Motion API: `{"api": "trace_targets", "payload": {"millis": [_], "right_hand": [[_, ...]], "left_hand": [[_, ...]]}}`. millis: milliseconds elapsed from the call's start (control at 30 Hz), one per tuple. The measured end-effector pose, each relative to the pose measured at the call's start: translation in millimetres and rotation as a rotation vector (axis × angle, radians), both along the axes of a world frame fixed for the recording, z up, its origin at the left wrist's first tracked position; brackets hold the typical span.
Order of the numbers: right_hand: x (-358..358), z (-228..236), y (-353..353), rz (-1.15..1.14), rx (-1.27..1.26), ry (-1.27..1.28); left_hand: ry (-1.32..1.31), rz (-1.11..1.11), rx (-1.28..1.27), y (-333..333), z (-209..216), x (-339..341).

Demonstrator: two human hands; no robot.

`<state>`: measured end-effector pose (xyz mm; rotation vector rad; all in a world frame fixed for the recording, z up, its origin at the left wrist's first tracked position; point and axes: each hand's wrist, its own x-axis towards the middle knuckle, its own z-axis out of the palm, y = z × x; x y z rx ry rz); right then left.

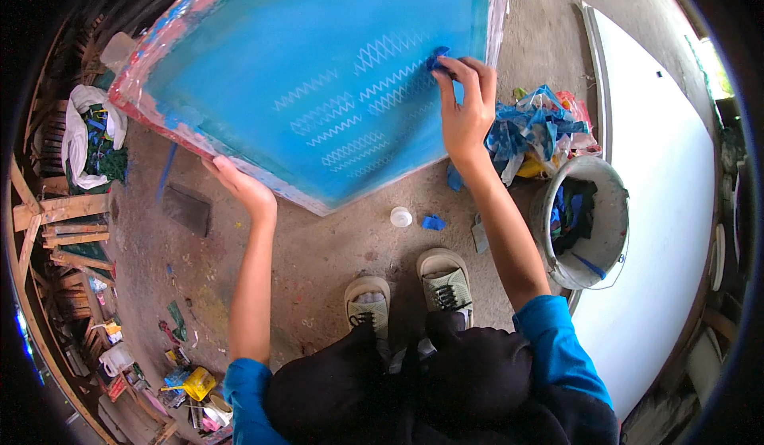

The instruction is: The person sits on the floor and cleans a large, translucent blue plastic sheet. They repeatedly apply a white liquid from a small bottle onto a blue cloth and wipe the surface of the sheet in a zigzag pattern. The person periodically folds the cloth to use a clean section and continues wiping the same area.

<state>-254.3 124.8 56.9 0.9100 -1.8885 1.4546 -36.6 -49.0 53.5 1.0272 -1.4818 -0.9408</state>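
A large screen-printing frame [318,103] with a blue mesh is tilted up in front of me. Pale zigzag bands run across its lower half, and red and pink smears coat its border. My left hand [247,193] grips the frame's lower left edge; some of its fingers are hidden behind the border. Pinched in the fingertips of my right hand [468,107] is a small wad of blue cloth [438,57], pressed against the mesh at the right end of the zigzags. The hand casts a shadow on the mesh below the bands.
A bucket [589,222] holding dark rags stands at right, beside crumpled plastic bags [541,126] and a big white board [660,150]. A small white bottle [401,217] and a blue scrap [433,222] lie near my feet. At left are a white sack [76,138] and wooden slats [64,210].
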Motion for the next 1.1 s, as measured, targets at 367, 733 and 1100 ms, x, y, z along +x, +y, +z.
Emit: {"api": "trace_targets", "payload": {"millis": [367,733,1100], "right_hand": [[-22,9,-5,-0.292,0.081,0.133],[-9,-3,-16,-0.048,0.199,0.257],[-5,6,-24,-0.220,0.125,0.107]], "left_hand": [[0.024,-0.024,0.190,8,11,-12],[0.036,-0.015,0.084,7,7,-15],[0.057,0.003,0.037,4,-2,-14]]}}
